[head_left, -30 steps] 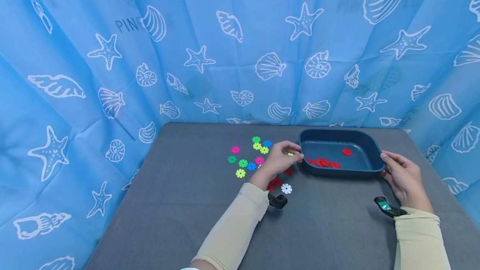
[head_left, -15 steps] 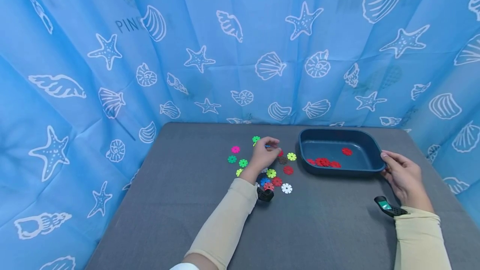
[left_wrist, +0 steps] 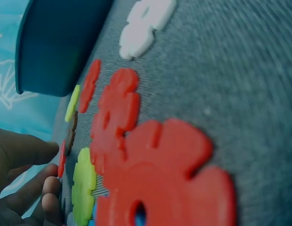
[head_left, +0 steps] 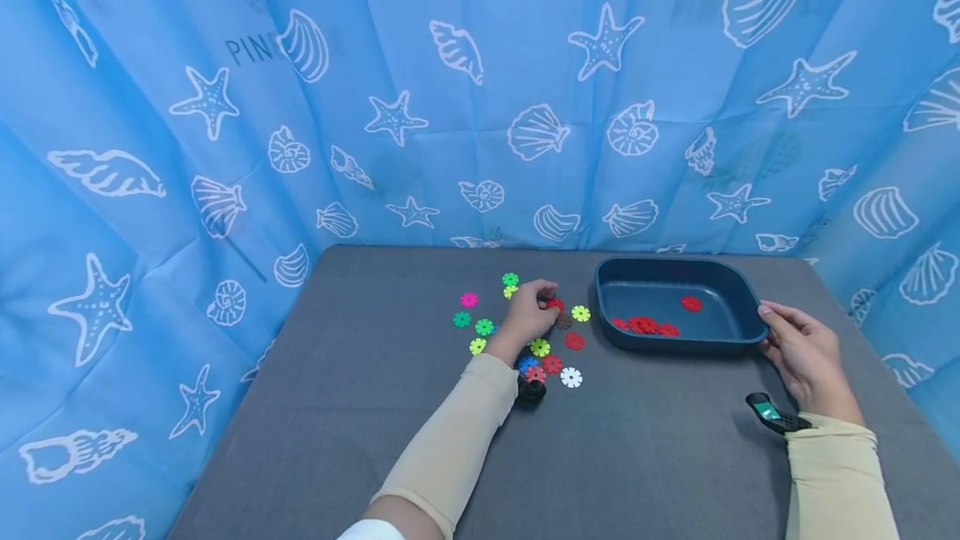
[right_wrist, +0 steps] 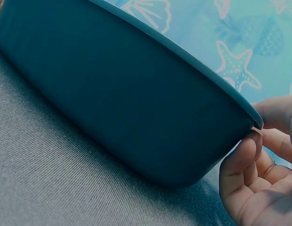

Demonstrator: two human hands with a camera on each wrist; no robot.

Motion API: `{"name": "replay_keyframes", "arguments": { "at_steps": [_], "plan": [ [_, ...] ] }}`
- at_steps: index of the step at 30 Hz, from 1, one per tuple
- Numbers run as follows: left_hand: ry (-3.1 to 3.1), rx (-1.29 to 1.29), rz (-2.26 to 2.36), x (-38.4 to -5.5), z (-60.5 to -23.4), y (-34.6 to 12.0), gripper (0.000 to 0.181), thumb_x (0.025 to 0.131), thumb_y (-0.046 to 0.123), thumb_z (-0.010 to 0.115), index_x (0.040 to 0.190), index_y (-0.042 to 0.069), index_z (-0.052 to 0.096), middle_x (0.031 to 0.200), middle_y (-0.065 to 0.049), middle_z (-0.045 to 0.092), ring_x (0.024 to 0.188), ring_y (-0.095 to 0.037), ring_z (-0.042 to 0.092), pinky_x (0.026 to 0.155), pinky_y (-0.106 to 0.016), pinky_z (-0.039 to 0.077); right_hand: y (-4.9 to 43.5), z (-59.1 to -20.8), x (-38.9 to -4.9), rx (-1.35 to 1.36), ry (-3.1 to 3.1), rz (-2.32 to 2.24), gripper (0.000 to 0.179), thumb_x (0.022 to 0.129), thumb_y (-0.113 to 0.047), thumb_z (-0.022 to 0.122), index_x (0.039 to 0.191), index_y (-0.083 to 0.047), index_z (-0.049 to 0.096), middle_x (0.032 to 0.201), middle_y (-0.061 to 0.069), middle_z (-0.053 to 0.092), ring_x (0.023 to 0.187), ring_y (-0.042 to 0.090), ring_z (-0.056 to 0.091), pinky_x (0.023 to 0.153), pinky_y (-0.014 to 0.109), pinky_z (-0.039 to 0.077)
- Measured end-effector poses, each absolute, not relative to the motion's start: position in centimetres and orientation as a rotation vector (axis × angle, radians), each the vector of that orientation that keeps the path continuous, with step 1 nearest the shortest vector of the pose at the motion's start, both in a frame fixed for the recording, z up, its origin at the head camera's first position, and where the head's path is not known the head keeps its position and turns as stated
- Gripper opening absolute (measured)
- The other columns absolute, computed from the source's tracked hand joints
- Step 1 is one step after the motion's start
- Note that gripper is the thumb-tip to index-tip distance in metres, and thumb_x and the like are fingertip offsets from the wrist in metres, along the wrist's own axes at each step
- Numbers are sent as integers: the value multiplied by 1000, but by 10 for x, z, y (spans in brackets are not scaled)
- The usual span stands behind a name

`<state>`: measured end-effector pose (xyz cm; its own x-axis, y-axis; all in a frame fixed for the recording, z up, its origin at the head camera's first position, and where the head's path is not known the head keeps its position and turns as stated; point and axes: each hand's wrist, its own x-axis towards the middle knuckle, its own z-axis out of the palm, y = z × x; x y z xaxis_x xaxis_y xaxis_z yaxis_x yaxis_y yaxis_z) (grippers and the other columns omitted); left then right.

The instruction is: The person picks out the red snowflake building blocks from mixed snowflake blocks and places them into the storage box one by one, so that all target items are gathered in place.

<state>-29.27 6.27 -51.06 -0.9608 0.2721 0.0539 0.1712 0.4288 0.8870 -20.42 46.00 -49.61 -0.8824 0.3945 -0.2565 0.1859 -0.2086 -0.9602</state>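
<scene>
In the head view my left hand is over the scattered notched plastic discs, its thumb and fingertips at a red disc. The left wrist view shows that red disc seen edge-on between thumb and fingertips, beside a brown disc. On the right, my right hand grips the rim of a dark blue rectangular tub, thumb on the rim and fingers beneath it. Several red discs lie in the tub near its front left corner, with one more red disc farther in.
More discs lie left of the tub: a white disc, a yellow disc, a pink disc and several green ones. My left forearm hides part of the pile. A blue shell-print curtain stands behind the grey table.
My left hand has left the tub's left edge and moved left to the discs, with its fingers now at a red one. The right hand keeps its grip on the tub.
</scene>
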Motion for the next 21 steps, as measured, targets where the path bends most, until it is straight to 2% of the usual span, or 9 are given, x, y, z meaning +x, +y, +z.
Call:
{"name": "replay_keyframes", "arguments": {
  "at_steps": [5, 9, 15, 21],
  "plan": [
    [2632, 419, 1489, -294, -511, 65, 50, 93, -4, 69, 143, 3, 64, 131, -15, 68, 106, -24, 64, 94, -37, 57, 459, -496, -204, -694, -1879, 2228, 30, 94, -38, 80, 120, -25, 73, 113, -10, 61, 93, 7, 60, 67, 21, 57],
    [2635, 409, 1477, -294, -511, 66, 49, 92, -6, 69, 139, 3, 66, 123, -13, 67, 102, -22, 64, 88, -33, 57, 459, -495, -203, -680, -1868, 2243, 29, 93, -37, 81, 119, -25, 74, 112, -11, 62, 91, 7, 60, 67, 21, 57],
    [2589, 423, 1525, -293, -508, 62, 34, 91, -7, 70, 124, -1, 71, 110, -12, 64, 89, -17, 58, 78, -26, 52, 460, -495, -203, -679, -1847, 2262, 29, 92, -37, 82, 117, -24, 76, 111, -11, 64, 90, 7, 61, 67, 22, 57],
    [2557, 409, 1519, -292, -504, 55, 23, 97, -2, 69, 120, 0, 74, 107, -9, 68, 88, -14, 60, 78, -29, 55, 460, -495, -203, -673, -1854, 2260, 28, 93, -37, 82, 117, -25, 75, 111, -11, 63, 90, 7, 61, 67, 22, 57]
  ]
}}
